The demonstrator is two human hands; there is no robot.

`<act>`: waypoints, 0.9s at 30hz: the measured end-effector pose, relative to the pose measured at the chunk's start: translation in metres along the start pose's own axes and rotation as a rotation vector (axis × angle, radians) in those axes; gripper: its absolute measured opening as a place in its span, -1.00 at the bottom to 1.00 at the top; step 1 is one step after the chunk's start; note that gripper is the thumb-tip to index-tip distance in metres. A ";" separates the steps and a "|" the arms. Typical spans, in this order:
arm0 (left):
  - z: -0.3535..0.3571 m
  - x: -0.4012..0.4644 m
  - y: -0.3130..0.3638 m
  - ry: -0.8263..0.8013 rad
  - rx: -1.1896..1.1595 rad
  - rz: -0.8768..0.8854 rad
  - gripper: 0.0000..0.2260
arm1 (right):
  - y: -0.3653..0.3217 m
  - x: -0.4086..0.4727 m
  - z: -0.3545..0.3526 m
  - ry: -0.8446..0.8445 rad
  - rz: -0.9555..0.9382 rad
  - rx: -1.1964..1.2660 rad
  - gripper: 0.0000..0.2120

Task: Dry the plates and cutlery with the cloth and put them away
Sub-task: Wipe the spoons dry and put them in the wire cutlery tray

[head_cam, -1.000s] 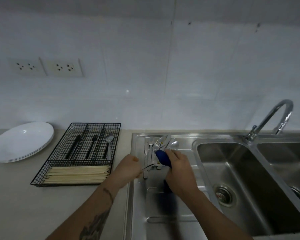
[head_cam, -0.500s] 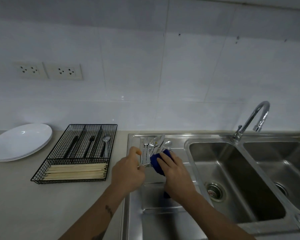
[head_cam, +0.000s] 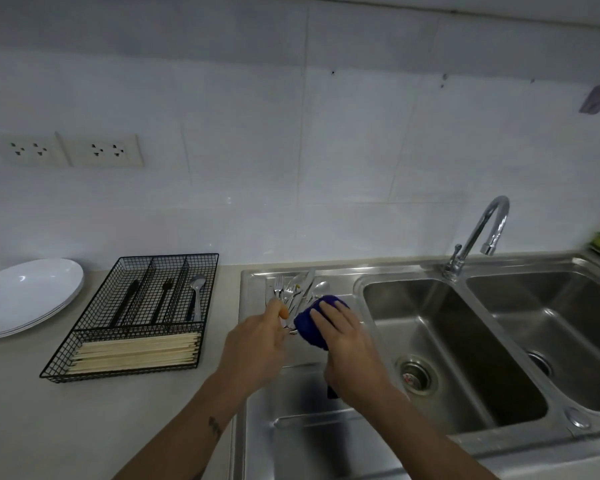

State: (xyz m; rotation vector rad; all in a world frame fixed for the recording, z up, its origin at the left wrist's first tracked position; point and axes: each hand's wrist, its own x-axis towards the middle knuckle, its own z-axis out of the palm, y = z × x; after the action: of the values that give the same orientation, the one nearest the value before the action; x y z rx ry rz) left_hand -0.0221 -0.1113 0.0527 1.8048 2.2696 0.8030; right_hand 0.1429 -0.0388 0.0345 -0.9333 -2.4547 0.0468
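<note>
Steel drainboard (head_cam: 326, 445), frame centre: left hand (head_cam: 253, 344) pinches a thin, slippery metal utensil (head_cam: 290, 330); right hand (head_cam: 347, 344) clasps soft blue cloth (head_cam: 309, 323) around it.

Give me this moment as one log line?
step: drying cutlery | left hand: holds a metal piece | right hand: wraps blue cloth round it | wet cutlery: on drainboard | plates: stacked on counter

blue cloth (head_cam: 313, 325) bunched round one utensil | wet cutlery (head_cam: 296, 289) piled on drainboard | white plates (head_cam: 25, 295) stacked on counter
</note>
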 end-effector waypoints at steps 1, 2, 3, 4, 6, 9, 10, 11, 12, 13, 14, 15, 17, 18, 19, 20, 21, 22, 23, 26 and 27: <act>0.000 -0.001 0.000 0.002 0.014 0.009 -0.83 | 0.005 -0.004 0.005 -0.031 0.011 -0.001 -0.22; 0.002 -0.003 -0.002 -0.004 0.011 0.007 -0.83 | 0.009 -0.006 0.007 -0.041 0.067 0.024 -0.24; 0.003 -0.007 -0.004 -0.014 -0.011 0.002 -0.83 | 0.014 -0.008 0.007 -0.038 0.137 0.066 -0.28; 0.005 -0.010 -0.005 -0.023 -0.042 -0.005 -0.83 | 0.017 -0.009 0.006 -0.028 0.187 0.097 -0.30; 0.009 -0.013 -0.007 -0.042 -0.119 -0.016 -0.81 | 0.017 -0.011 0.003 -0.007 0.169 0.088 -0.29; 0.011 -0.008 -0.006 -0.039 -0.277 -0.074 -0.82 | 0.009 -0.017 0.002 -0.007 -0.060 0.028 -0.25; 0.010 -0.006 -0.004 -0.036 -0.320 -0.097 -0.83 | 0.009 -0.020 0.002 -0.015 -0.113 0.010 -0.25; 0.009 -0.006 -0.003 -0.037 -0.348 -0.110 -0.83 | 0.011 -0.020 0.003 -0.023 -0.115 0.007 -0.23; 0.009 -0.006 -0.003 -0.039 -0.365 -0.115 -0.83 | 0.014 -0.020 0.003 -0.036 -0.075 0.020 -0.20; 0.009 -0.008 -0.002 -0.041 -0.376 -0.117 -0.83 | 0.017 -0.018 0.002 -0.040 -0.016 0.049 -0.17; 0.010 -0.011 -0.002 -0.041 -0.386 -0.115 -0.84 | 0.018 -0.017 0.000 -0.039 0.040 0.083 -0.15; 0.012 -0.013 -0.001 -0.038 -0.403 -0.116 -0.85 | 0.017 -0.017 -0.001 -0.032 0.080 0.112 -0.15; 0.014 -0.016 -0.001 -0.026 -0.447 -0.121 -0.85 | 0.011 -0.019 -0.001 -0.002 0.099 0.156 -0.20; 0.014 -0.017 0.000 -0.031 -0.472 -0.124 -0.85 | 0.008 -0.021 -0.001 0.010 0.090 0.191 -0.23; 0.013 -0.018 0.000 -0.050 -0.498 -0.129 -0.84 | 0.007 -0.024 -0.001 0.017 0.085 0.230 -0.27; 0.011 -0.018 0.001 -0.084 -0.528 -0.136 -0.83 | 0.006 -0.026 -0.001 0.019 0.090 0.263 -0.30; 0.009 -0.017 0.002 -0.126 -0.555 -0.147 -0.82 | 0.008 -0.027 -0.002 0.023 0.099 0.271 -0.32; 0.007 -0.016 0.003 -0.168 -0.579 -0.158 -0.81 | 0.010 -0.027 -0.002 0.029 0.102 0.261 -0.32; 0.005 -0.014 0.005 -0.205 -0.597 -0.165 -0.80 | 0.011 -0.027 -0.003 0.030 0.094 0.247 -0.32; 0.001 -0.008 0.012 -0.256 -0.644 -0.166 -0.76 | 0.012 -0.026 -0.005 0.008 0.038 0.231 -0.30; 0.002 -0.007 0.013 -0.253 -0.654 -0.166 -0.75 | 0.013 -0.027 -0.005 -0.005 0.021 0.222 -0.29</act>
State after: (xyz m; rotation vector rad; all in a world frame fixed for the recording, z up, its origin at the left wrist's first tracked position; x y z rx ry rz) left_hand -0.0079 -0.1156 0.0563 1.3114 1.6934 1.0537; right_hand 0.1701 -0.0465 0.0240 -0.8610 -2.3844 0.3217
